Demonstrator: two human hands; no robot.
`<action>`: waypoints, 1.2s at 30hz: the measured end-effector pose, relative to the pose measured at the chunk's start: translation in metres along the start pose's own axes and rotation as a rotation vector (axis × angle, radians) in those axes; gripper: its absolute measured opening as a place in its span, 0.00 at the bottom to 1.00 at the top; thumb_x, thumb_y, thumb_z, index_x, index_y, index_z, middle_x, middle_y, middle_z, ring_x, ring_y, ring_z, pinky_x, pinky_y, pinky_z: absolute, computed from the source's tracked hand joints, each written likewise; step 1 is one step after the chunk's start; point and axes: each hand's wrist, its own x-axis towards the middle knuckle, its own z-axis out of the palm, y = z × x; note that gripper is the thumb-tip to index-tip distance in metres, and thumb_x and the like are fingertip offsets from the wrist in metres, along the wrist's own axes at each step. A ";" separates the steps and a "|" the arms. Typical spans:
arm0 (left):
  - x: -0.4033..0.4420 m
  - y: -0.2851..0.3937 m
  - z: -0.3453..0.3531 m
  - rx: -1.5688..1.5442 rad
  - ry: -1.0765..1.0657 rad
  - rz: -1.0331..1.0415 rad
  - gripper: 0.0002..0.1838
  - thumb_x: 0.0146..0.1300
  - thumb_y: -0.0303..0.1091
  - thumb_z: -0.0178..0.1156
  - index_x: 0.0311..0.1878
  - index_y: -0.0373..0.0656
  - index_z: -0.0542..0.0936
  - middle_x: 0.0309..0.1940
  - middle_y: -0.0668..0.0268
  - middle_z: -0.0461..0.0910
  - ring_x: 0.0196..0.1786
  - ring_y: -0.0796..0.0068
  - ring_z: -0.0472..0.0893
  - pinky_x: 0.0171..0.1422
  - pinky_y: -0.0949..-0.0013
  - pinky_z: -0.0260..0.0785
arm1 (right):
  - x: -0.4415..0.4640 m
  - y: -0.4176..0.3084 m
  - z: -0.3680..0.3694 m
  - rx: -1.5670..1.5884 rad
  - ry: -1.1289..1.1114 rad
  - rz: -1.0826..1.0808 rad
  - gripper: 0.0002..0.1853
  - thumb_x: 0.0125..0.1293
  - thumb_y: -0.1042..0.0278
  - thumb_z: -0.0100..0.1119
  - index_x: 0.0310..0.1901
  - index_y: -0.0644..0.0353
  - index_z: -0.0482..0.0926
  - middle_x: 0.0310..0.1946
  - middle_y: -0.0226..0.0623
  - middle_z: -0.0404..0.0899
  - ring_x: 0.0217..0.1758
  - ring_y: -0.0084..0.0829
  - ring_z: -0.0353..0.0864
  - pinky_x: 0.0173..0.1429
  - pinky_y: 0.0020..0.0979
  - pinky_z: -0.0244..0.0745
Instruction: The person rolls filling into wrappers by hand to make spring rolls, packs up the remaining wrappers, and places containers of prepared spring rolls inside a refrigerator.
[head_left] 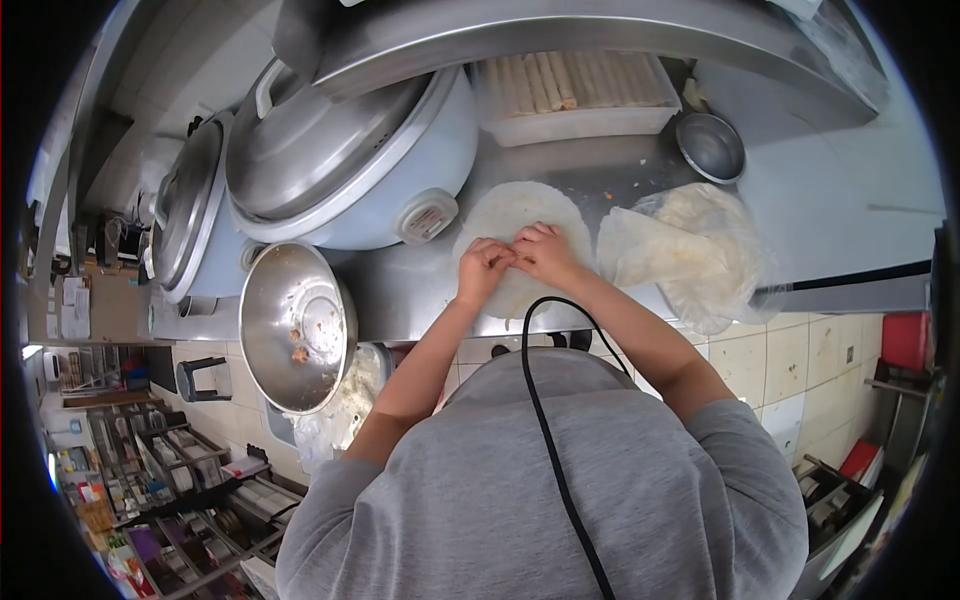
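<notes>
A round, thin white wrapper sheet lies flat on the steel counter in front of me. Over its middle, my left hand and my right hand meet with fingertips close together. Both have curled, pinching fingers. Whatever sits between them is hidden by the fingers. Just right of the sheet is a clear plastic bag with pale, thin sheets in it. Beyond the hands, a white plastic tub holds several pale rolls laid side by side.
A steel bowl with orange food scraps stands at the counter's left edge. Behind it are two large lidded cookers. A small metal bowl sits at the back right. A steel shelf overhangs the counter. A black cable hangs before me.
</notes>
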 end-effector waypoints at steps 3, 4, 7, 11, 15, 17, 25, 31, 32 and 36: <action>0.007 0.010 0.002 0.018 -0.040 0.013 0.08 0.41 0.27 0.67 0.27 0.40 0.80 0.27 0.64 0.77 0.35 0.62 0.75 0.41 0.65 0.68 | -0.006 0.004 -0.016 -0.036 0.010 -0.011 0.19 0.42 0.52 0.67 0.38 0.49 0.80 0.42 0.25 0.73 0.52 0.29 0.65 0.56 0.37 0.54; 0.009 0.013 0.001 0.021 -0.047 0.026 0.07 0.41 0.27 0.67 0.27 0.41 0.80 0.27 0.64 0.77 0.35 0.62 0.75 0.41 0.65 0.68 | -0.006 0.002 -0.024 -0.076 0.056 -0.020 0.19 0.43 0.52 0.66 0.38 0.49 0.80 0.41 0.24 0.73 0.51 0.29 0.66 0.56 0.37 0.54; 0.014 0.020 0.006 0.018 -0.076 0.047 0.07 0.42 0.26 0.66 0.27 0.40 0.80 0.28 0.64 0.78 0.35 0.63 0.75 0.41 0.66 0.68 | -0.009 0.009 -0.024 -0.047 0.062 0.020 0.19 0.44 0.50 0.66 0.38 0.49 0.80 0.41 0.24 0.73 0.51 0.29 0.66 0.55 0.37 0.54; 0.015 0.014 0.015 0.001 -0.089 0.035 0.08 0.42 0.27 0.66 0.28 0.40 0.80 0.29 0.64 0.78 0.36 0.63 0.75 0.40 0.67 0.69 | -0.013 0.021 -0.015 0.017 0.012 0.047 0.20 0.43 0.49 0.66 0.37 0.49 0.80 0.41 0.22 0.73 0.51 0.28 0.65 0.55 0.37 0.54; 0.017 0.024 0.014 -0.018 -0.094 -0.007 0.08 0.42 0.27 0.67 0.27 0.40 0.79 0.28 0.64 0.77 0.36 0.64 0.75 0.39 0.67 0.69 | -0.014 0.016 -0.028 -0.076 0.085 0.031 0.16 0.45 0.50 0.65 0.34 0.48 0.81 0.39 0.20 0.74 0.51 0.27 0.66 0.55 0.37 0.53; 0.019 0.031 0.014 -0.064 -0.074 -0.035 0.07 0.42 0.27 0.67 0.27 0.39 0.79 0.27 0.64 0.77 0.35 0.64 0.75 0.38 0.67 0.68 | -0.013 0.015 -0.034 -0.120 0.206 0.022 0.13 0.47 0.51 0.64 0.32 0.47 0.81 0.38 0.18 0.75 0.50 0.26 0.66 0.54 0.37 0.53; 0.021 0.019 0.021 -0.021 -0.161 0.009 0.06 0.47 0.24 0.63 0.31 0.39 0.80 0.29 0.62 0.78 0.34 0.68 0.75 0.37 0.71 0.67 | -0.019 0.025 -0.037 -0.074 0.056 0.058 0.16 0.45 0.49 0.64 0.35 0.48 0.81 0.40 0.19 0.74 0.51 0.27 0.65 0.52 0.36 0.54; 0.024 0.031 0.029 -0.131 -0.126 -0.009 0.05 0.47 0.23 0.62 0.29 0.38 0.80 0.28 0.63 0.77 0.34 0.69 0.75 0.36 0.70 0.67 | -0.017 0.028 -0.041 -0.027 0.023 -0.028 0.11 0.47 0.56 0.61 0.32 0.49 0.79 0.37 0.24 0.74 0.51 0.29 0.64 0.51 0.38 0.54; 0.026 0.032 0.031 -0.131 -0.129 -0.008 0.05 0.47 0.23 0.62 0.29 0.38 0.80 0.28 0.63 0.77 0.34 0.69 0.75 0.36 0.70 0.67 | -0.019 0.030 -0.039 -0.027 0.024 -0.025 0.11 0.47 0.56 0.61 0.32 0.49 0.79 0.37 0.24 0.74 0.51 0.29 0.64 0.51 0.38 0.54; 0.029 0.036 0.030 -0.038 -0.151 -0.008 0.05 0.46 0.23 0.61 0.29 0.38 0.79 0.29 0.62 0.76 0.33 0.67 0.75 0.38 0.70 0.67 | -0.023 0.027 -0.045 -0.021 0.064 0.017 0.11 0.46 0.57 0.61 0.32 0.50 0.79 0.37 0.24 0.74 0.50 0.30 0.65 0.51 0.37 0.54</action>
